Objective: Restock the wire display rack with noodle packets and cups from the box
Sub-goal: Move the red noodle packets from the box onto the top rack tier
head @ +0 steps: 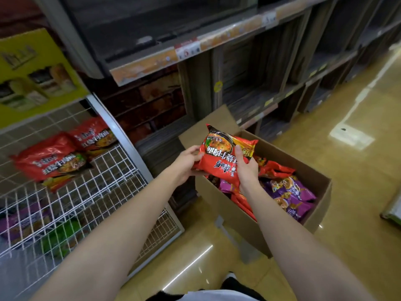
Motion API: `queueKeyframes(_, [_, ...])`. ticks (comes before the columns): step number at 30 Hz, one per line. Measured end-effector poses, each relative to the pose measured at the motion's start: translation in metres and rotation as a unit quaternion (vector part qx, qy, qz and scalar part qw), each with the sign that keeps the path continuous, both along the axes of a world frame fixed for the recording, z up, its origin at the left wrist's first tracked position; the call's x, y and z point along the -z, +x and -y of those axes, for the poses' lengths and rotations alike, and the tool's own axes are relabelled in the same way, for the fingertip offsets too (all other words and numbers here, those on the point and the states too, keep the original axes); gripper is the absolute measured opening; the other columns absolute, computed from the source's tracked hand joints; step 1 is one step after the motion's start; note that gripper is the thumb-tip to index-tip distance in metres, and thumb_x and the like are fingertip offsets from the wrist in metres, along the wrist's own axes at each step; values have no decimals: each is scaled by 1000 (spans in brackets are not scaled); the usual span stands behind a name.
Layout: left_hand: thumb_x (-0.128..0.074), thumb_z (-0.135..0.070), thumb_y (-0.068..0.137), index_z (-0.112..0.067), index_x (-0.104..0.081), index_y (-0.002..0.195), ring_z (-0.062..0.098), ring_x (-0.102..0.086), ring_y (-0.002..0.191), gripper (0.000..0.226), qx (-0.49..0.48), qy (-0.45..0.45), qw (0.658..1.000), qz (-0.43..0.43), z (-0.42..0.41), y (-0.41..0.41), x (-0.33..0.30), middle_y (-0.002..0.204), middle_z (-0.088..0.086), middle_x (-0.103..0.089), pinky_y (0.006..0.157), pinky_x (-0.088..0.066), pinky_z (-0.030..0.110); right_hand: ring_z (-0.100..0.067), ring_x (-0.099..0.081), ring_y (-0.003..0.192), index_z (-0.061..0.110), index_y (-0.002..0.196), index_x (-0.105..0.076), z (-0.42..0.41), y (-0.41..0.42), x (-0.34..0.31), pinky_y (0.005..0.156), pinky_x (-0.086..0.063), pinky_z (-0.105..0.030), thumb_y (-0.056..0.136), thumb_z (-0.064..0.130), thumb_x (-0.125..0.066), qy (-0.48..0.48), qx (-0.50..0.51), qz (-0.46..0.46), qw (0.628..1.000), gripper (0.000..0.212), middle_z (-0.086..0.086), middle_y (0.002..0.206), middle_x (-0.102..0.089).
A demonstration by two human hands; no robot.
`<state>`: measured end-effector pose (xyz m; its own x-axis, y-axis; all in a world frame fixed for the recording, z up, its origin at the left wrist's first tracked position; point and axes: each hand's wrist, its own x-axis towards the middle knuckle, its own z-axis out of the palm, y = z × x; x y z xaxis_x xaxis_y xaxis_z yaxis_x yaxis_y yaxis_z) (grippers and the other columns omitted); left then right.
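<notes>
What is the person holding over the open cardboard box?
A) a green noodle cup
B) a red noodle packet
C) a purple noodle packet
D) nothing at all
B: both the left hand and the right hand grip a shiny red plastic noodle packet above the brown cardboard box, with the purple packets lying inside it.

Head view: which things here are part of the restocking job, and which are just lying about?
Job: red noodle packet held by left hand and right hand; cardboard box; purple packets inside it; wire rack; red packets on it.

Lying about: yellow sign; grey store shelves.
</notes>
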<state>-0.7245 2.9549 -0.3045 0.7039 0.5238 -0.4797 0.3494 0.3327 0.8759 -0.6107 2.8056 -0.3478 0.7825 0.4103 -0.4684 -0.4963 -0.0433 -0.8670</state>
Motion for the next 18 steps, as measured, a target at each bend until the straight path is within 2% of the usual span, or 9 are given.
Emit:
queueKeyframes(2, [-52,-10,103,-20,-68,111,25,-67,96,21,-18,31,999,-12,-18,-18,-3,107,9,-68,72,-61,45,-23,-70,104,19,134,-51,-11,-15,-5,87,-61,-45,52,88,-72,-27,-3,52,998,109,-5,126,-66])
queueKeyframes(4, [-49,-15,104,-19,-69,103,19,-64,73,20,-49,52,997,-8,-31,-39,-7,90,5,-70,61,-55,34,-23,-70,102,25,128,-54,-20,-36,-14,86,-61,-45,63,79,-72,-21,-12,80,997,85,-4,122,-66])
queueKeyframes(7, [-46,-30,107,-16,-66,98,15,-58,58,26,-61,59,996,-12,-47,-76,-17,70,-2,-67,45,-45,22,-21,-72,99,35,110,-59,-35,-79,-22,85,-61,-42,81,60,-71,12,-18,91,996,40,-1,113,-71])
queueKeyframes(9, [-44,-32,108,-13,-65,100,10,-60,54,29,-62,80,995,-16,-58,-105,-24,71,-1,-67,45,-44,19,-20,-73,96,35,108,-60,-47,-109,-24,80,-62,-36,89,52,-68,25,-21,101,994,27,0,110,-72])
queueKeyframes(11, [-43,-32,108,-11,-65,102,14,-67,68,31,-68,88,994,-5,-72,-132,-28,86,6,-71,57,-51,24,-19,-74,92,29,116,-62,-60,-138,-25,75,-62,-34,92,48,-68,36,-30,95,994,32,-2,107,-74])
queueKeyframes(13, [-41,-30,108,-9,-66,103,23,-69,81,33,-79,85,993,1,-86,-160,-30,99,13,-72,67,-55,31,-21,-75,92,24,122,-62,-73,-165,-22,78,-62,-38,91,49,-69,40,-48,96,993,41,-3,106,-76])
queueKeyframes(16, [-42,-36,107,-9,-65,105,17,-65,72,36,-83,62,995,10,-105,-207,-37,96,9,-70,58,-52,25,-20,-75,92,25,124,-62,-98,-204,-24,83,-62,-44,87,56,-70,36,-72,110,991,48,-2,104,-76])
queueKeyframes(18, [-48,-49,103,-13,-64,110,16,-67,79,41,-53,41,998,6,-113,-232,-44,99,4,-71,62,-52,28,-20,-75,93,26,123,-62,-113,-223,-27,84,-61,-44,87,57,-70,48,-80,112,989,49,-1,105,-76])
